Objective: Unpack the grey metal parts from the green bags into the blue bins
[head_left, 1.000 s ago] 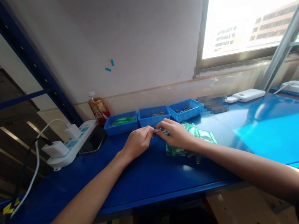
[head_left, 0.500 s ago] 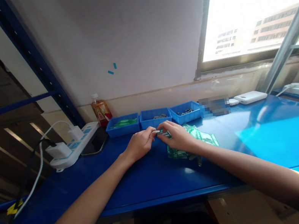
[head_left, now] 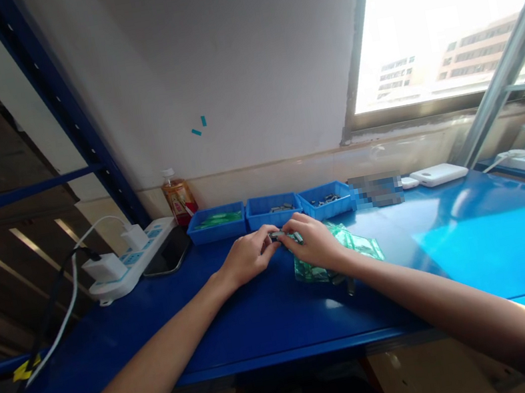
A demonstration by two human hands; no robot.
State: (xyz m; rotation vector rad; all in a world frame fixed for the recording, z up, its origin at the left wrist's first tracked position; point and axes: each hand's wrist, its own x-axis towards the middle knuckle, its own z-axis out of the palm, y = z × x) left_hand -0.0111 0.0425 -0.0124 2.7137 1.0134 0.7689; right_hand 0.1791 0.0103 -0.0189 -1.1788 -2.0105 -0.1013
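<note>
My left hand (head_left: 249, 257) and my right hand (head_left: 311, 239) meet over the blue table (head_left: 262, 311), fingers pinched together on a small grey-green part (head_left: 280, 236) held between them. Under my right hand and wrist lies a pile of clear green plastic bags (head_left: 353, 247). Just beyond the hands stand three blue trays: the left tray (head_left: 217, 223) holds green pieces, the middle tray (head_left: 272, 211) and the right tray (head_left: 326, 199) hold small dark metal parts.
A white power strip (head_left: 127, 264) with plugged chargers and a black phone (head_left: 169, 253) lie at the left. A drink bottle (head_left: 178, 198) stands by the wall. A white box (head_left: 439, 174) sits at the right, below the window.
Both hands stay pinched on the small part with only slight finger shifts. The view has drifted a little, so everything sits slightly lower in frame.
</note>
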